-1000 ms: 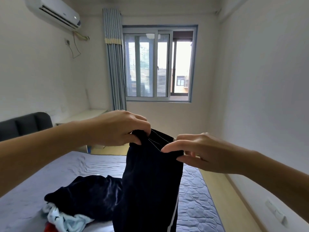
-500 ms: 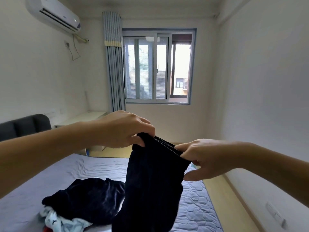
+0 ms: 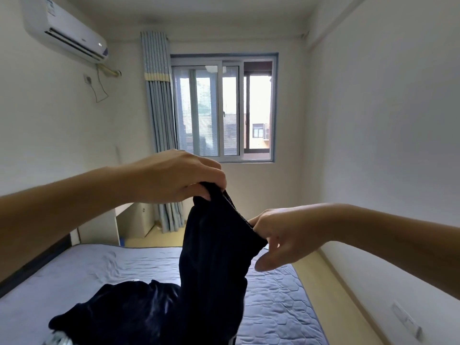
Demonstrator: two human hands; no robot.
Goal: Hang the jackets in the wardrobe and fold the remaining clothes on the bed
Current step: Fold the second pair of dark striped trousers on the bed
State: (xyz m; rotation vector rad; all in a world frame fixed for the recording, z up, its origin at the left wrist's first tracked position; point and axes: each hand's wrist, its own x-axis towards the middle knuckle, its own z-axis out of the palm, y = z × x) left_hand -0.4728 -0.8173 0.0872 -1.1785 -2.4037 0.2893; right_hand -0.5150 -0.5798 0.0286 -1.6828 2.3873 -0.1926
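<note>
Head view: left hand (image 3: 174,178), fingers curled, pinches top band of dark garment (image 3: 214,257) at centre. Right hand (image 3: 281,235), 4 o'clock, pinches same band, thumb loose. Probably spreading band for folding. Garment hangs over bed (image 3: 273,295).

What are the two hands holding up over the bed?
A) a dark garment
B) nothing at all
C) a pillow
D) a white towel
A: the left hand and the right hand both grip the top edge of a dark garment, which hangs down towards the bed.
</note>
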